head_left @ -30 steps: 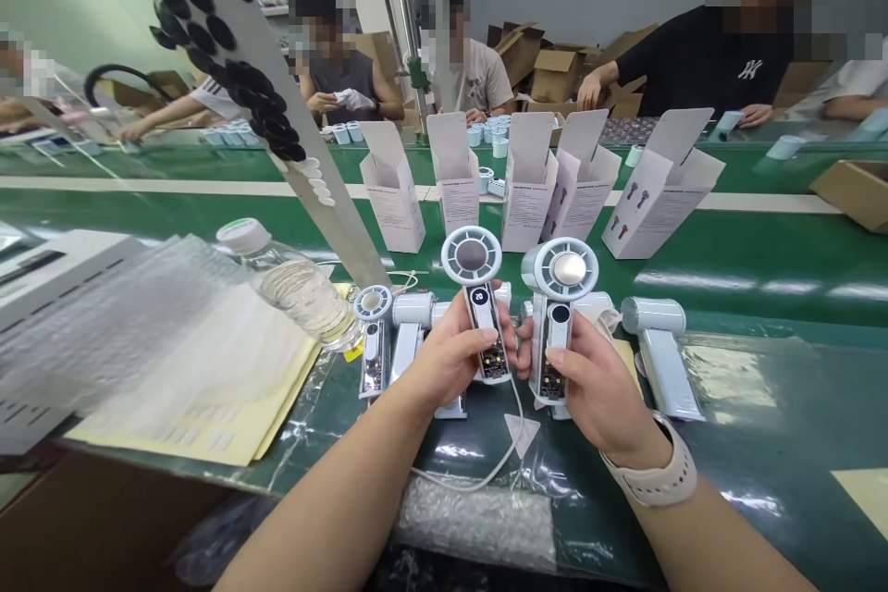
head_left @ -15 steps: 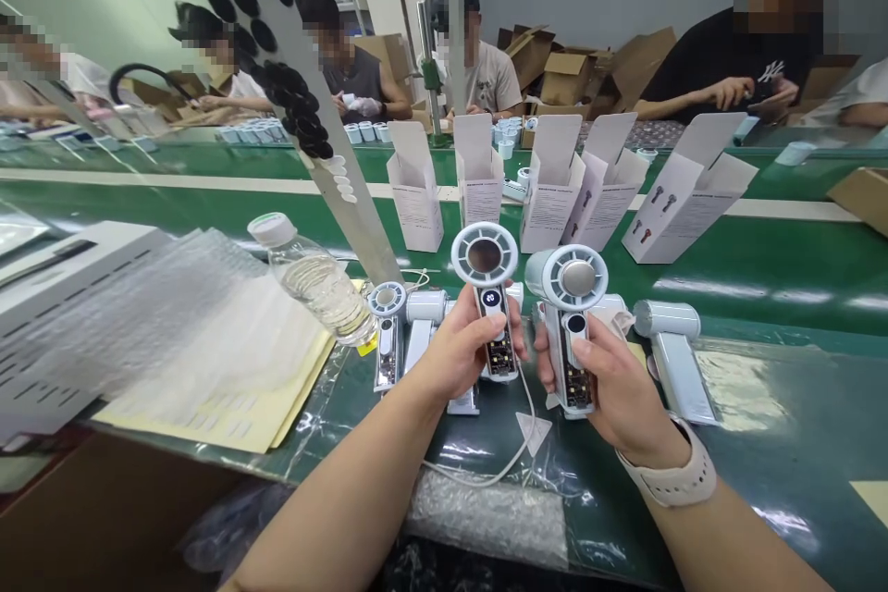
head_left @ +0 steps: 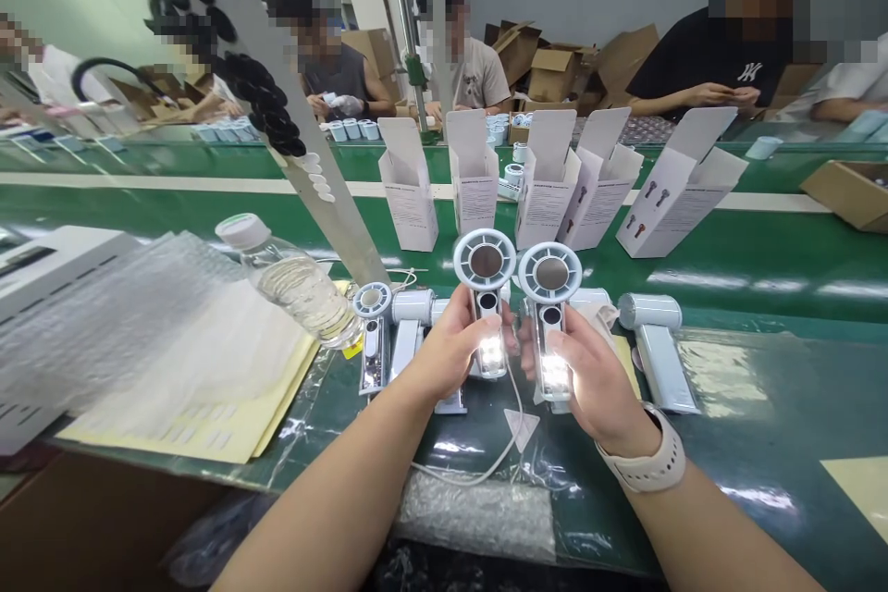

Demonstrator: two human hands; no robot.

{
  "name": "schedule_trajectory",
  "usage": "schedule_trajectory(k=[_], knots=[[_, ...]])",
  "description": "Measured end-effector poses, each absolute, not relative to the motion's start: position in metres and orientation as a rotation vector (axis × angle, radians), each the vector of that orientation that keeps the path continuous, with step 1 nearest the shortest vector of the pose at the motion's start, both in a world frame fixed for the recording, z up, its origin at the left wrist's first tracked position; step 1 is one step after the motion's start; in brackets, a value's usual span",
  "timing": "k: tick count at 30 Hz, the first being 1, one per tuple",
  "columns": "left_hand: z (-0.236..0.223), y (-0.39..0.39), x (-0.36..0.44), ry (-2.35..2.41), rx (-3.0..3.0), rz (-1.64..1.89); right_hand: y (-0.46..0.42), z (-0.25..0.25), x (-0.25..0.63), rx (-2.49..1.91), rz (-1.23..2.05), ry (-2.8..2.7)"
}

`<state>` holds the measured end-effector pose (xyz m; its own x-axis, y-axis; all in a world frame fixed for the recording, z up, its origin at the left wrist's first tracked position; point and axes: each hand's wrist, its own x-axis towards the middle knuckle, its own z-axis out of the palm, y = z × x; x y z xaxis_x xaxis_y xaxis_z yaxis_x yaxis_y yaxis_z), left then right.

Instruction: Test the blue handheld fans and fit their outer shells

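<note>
My left hand is wrapped round the handle of a light blue handheld fan, thumb on its front. A second handheld fan is in my right hand, its handle gripped the same way. Both stand upright side by side, round heads facing me and nearly touching. Bright white light shines from each handle's front below a dark round window. Behind and beside my hands, more fans lie on the mat, among them a small-headed fan on the left and another fan on the right.
Open white boxes stand in a row behind the fans. A water bottle leans at the left near a slanted metal post. Bubble wrap and a white cable lie in front. Several people work across the green bench.
Both handles now glow white where circuit boards showed before. The right fan has turned to face me and come closer to the left one. The lit digits on the left fan are gone.
</note>
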<state>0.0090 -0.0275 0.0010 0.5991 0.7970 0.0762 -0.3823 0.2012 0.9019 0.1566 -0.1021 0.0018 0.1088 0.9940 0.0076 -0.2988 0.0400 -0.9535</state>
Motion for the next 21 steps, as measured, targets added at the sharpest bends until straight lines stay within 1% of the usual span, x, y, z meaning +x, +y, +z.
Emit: schedule_trajectory(k=[7, 12, 14, 17, 21], knots=[[0.0001, -0.0243, 0.0066, 0.493, 1.164, 0.863, -0.1035, 0.0022, 0.1587, -1.022, 1.24, -0.896], [-0.0012, -0.0246, 0.0066, 0.646, 1.176, 0.896, -0.1017, 0.0021, 0.1621, -0.951, 1.257, -0.773], [-0.0009, -0.0257, 0.0062, 0.69, 1.163, 0.884, -0.1007, 0.0038, 0.1633, -0.899, 1.315, -0.745], [0.0001, -0.0282, 0.0051, 0.65, 1.084, 0.874, -0.1004, 0.0059, 0.1634, -0.893, 1.405, -0.699], [0.001, -0.0315, 0.0028, 0.513, 1.046, 0.871, -0.1034, 0.0066, 0.1607, -0.899, 1.384, -0.619]])
